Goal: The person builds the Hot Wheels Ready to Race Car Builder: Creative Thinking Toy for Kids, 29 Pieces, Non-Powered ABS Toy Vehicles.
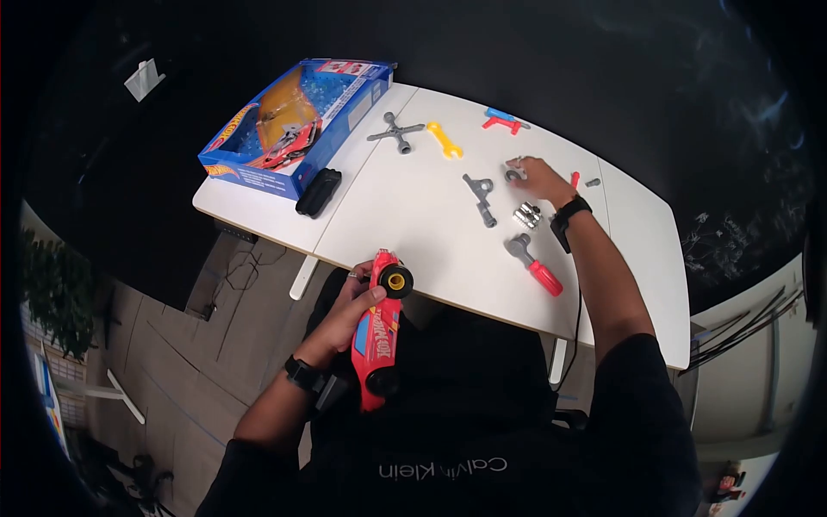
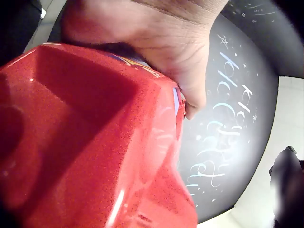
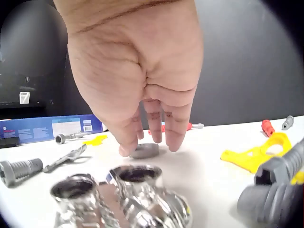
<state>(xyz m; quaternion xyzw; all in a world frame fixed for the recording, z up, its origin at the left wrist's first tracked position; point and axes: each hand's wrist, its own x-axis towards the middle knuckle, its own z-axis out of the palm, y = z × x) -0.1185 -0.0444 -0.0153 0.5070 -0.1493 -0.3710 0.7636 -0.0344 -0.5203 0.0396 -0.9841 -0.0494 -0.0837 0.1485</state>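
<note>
My left hand (image 1: 349,312) grips a red toy car (image 1: 376,345) in front of my body, off the table's near edge. The car has a black wheel with a yellow hub (image 1: 396,281) at its upper end, beside the thumb. In the left wrist view the red body fills the lower left. My right hand (image 1: 544,181) reaches down over the table, with thumb and fingers apart around a small grey round part (image 3: 145,151). Just nearer than that hand lies a chrome toy engine piece (image 1: 527,215). A grey-headed toy tool with a red handle (image 1: 544,277) lies closer to me.
On the white table (image 1: 413,224), a blue toy box (image 1: 345,121) stands at the left with a black case (image 1: 319,192) beside it. A grey cross wrench (image 1: 396,133), yellow wrench (image 1: 444,140), red-and-blue toy tool (image 1: 503,122) and grey part (image 1: 481,198) lie farther in.
</note>
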